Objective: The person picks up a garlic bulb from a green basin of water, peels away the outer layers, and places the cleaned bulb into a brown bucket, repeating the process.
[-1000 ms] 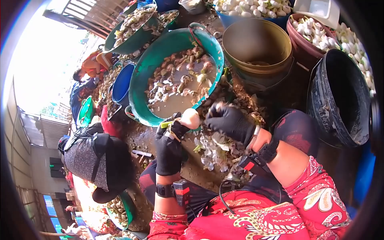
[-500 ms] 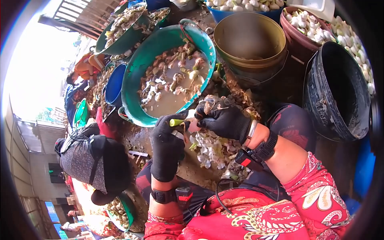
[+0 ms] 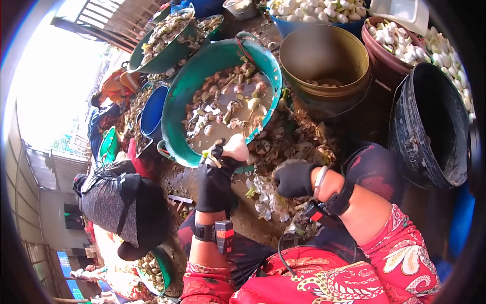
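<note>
My left hand [image 3: 216, 185], in a black glove, is closed round a pale, pinkish-white onion [image 3: 236, 147] with a cut green stem. It is raised at the near rim of a green tub [image 3: 174, 121], where brownish onions [image 3: 233, 109] lie in cloudy water. My right hand [image 3: 296, 178], gloved too, is curled up apart from the onion, over loose peels [image 3: 271, 197] on the ground. Its fingertips are blurred, with a brownish smear along them; what they hold, if anything, cannot be made out.
Behind the tub's right side stands a yellowish bucket [image 3: 324, 83]; a black bucket [image 3: 428, 124] leans at the right. White onions [image 3: 316, 11] fill a blue basin and a reddish bucket [image 3: 372, 43]. A person in a dark cap [image 3: 124, 207] sits close on the left.
My hands have separated: the right moved down and away from the onion, which stays in my left hand and now shows its bare pale side. The view has shifted slightly.
</note>
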Motion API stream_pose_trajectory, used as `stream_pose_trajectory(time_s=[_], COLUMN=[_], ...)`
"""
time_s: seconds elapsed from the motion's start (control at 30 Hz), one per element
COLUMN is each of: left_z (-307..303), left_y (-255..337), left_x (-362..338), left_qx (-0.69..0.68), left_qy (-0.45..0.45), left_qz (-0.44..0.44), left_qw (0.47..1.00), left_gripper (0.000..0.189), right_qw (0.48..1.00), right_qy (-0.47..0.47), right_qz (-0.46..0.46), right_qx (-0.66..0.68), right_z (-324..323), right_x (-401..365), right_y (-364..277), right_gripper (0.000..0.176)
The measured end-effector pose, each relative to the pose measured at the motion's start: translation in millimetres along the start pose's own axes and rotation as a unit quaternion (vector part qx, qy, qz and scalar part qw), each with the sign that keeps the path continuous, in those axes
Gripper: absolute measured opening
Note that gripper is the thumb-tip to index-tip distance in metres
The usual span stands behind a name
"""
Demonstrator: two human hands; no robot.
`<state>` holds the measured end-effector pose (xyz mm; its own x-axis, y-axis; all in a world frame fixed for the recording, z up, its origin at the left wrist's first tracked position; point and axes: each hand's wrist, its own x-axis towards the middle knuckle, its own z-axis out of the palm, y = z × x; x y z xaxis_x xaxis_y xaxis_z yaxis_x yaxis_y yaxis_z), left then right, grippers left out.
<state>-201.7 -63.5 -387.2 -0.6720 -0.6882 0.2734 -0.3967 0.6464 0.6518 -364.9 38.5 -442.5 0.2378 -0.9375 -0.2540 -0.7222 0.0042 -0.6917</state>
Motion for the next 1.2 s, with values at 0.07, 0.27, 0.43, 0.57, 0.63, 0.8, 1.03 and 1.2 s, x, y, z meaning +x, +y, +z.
stream_pose_trajectory(time_s=[0.07,0.27,0.43,0.57,0.63,0.8,1.03,1.2], left_z=[-5,2,40,73,91,103,21,-22], left_y=[1,-14,-100,-105,-114,-138,-113,-28], left_x=[39,127,167,196,208,201,158,76], left_qx=[0.001,-0.165,0.320,0.401,0.426,0.417,0.200,-0.177], left_qy=[0.005,-0.112,-0.272,-0.285,-0.302,-0.295,-0.184,-0.125], left_qz=[0.073,0.024,0.015,0.034,-0.006,-0.041,0.062,-0.158], left_qw=[0.997,0.980,0.907,0.870,0.853,0.859,0.960,0.963], left_gripper=[0.030,0.020,0.039,0.063,0.064,0.032,0.015,0.019], right_qw=[0.999,0.988,0.982,0.971,0.963,0.965,0.928,0.756], right_qy=[-0.049,0.119,0.157,0.212,0.242,0.210,0.348,0.245], right_qz=[0.011,0.021,0.045,0.026,0.025,0.067,0.002,-0.111], right_qx=[-0.001,0.093,0.095,0.109,0.117,0.142,0.133,0.596], right_z=[5,-13,-28,-31,-31,-42,-24,-18], right_x=[0,-5,-11,-9,-6,-10,1,28], right_y=[-2,6,9,11,13,10,16,4], right_gripper=[0.033,0.042,0.046,0.048,0.048,0.044,0.043,0.082])
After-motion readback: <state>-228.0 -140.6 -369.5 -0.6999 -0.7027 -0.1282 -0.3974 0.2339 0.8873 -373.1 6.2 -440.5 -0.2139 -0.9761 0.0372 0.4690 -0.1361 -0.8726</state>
